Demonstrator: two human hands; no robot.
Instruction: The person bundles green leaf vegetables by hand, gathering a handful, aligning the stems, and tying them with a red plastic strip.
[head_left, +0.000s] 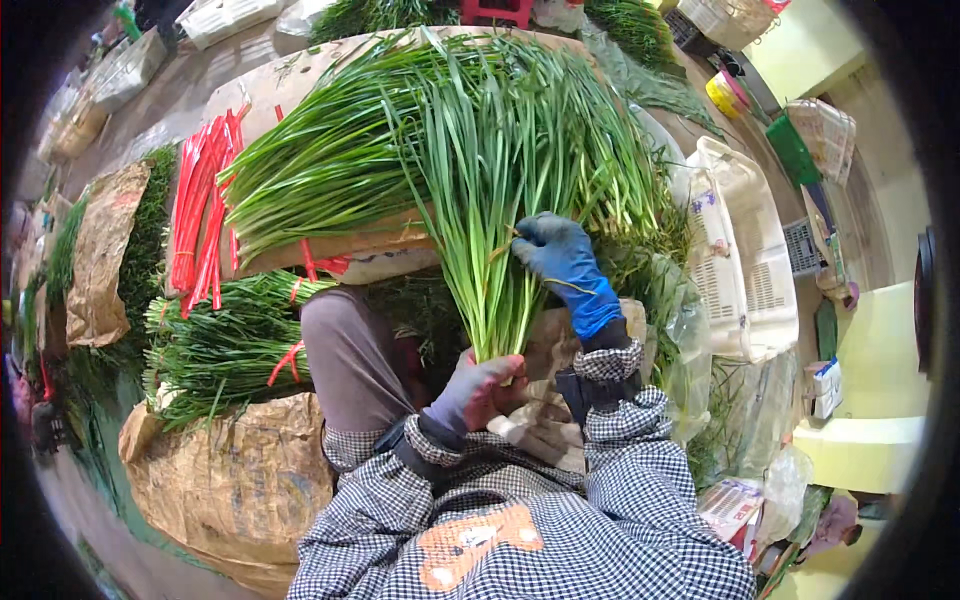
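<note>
My left hand, in a grey and red glove, grips a bunch of garlic chives by its pale stem ends. The leaves fan up and away from me over the board. At the right side of this bunch is my right hand, in a blue glove, its thumb and fingertips pinched on a yellowed leaf. A thin yellow strand lies across the blue glove near the wrist. Beyond the hands, a large heap of loose chives covers much of the board.
Red plastic ties lie on the board's left end. Tied chive bundles are stacked at lower left, above a brown sack. White plastic crates stand at right, beside clear plastic sheeting. A red stool is at the far edge.
</note>
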